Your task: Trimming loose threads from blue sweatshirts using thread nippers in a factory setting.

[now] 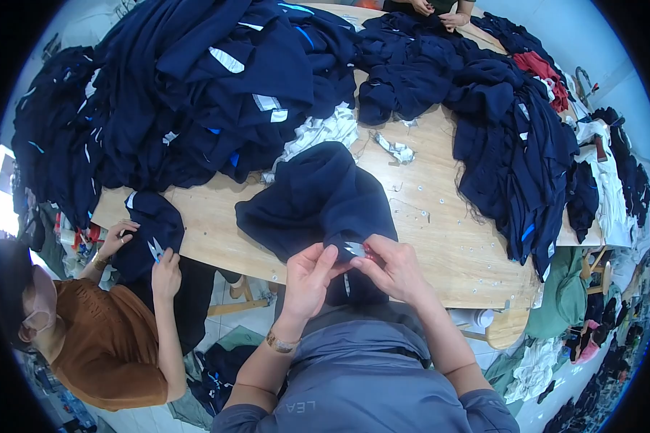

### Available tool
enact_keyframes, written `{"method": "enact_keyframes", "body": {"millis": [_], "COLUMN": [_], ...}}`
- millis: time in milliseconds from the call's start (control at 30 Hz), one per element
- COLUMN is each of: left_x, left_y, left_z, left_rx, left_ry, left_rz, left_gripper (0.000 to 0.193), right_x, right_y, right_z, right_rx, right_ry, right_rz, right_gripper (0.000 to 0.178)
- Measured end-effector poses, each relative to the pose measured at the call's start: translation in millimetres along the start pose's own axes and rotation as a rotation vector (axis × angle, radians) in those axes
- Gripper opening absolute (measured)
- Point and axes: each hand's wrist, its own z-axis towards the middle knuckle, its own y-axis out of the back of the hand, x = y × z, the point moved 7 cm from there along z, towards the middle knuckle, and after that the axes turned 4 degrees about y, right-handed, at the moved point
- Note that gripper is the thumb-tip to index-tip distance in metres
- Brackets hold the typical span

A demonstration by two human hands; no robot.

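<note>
At the near edge of the wooden surface (440, 238), the left hand (309, 278) pinches a fold of the navy garment (318, 198), fingers closed on the cloth. The right hand (393, 265) is closed on it too, just beside a small pale label (354, 250). Left of the garment, a co-worker's hands (141, 252) hold small snips over dark fabric. Beyond it lie a crumpled white scrap (397, 149), then heaped navy clothes (217, 79) with pale tags.

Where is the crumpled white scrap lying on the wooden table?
In the head view the crumpled white scrap lies on the wooden table, right of centre, between the two navy garment piles.
</note>
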Motion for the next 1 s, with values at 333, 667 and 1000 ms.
{"method": "enact_keyframes", "body": {"millis": [333,667,1000], "left_x": [11.9,17.5,13.7], "left_y": [-5.9,-16.2,-17.7], "left_z": [-0.8,-4.2,-5.0], "left_rx": [0.03,0.078,0.054], "left_ry": [0.199,0.265,0.186], "left_rz": [-0.432,-0.501,-0.386], "left_gripper": [0.027,0.027,0.026], "right_x": [-0.8,4.9,8.5], "right_y": [7.4,2.2,4.7], "right_z": [-9.5,-11.2,-9.6], "right_rx": [-0.179,-0.247,-0.27], "right_ry": [-0.014,0.125,0.155], "right_rz": [-0.009,-0.185,-0.25], "right_gripper": [0.035,0.035,0.033]}}
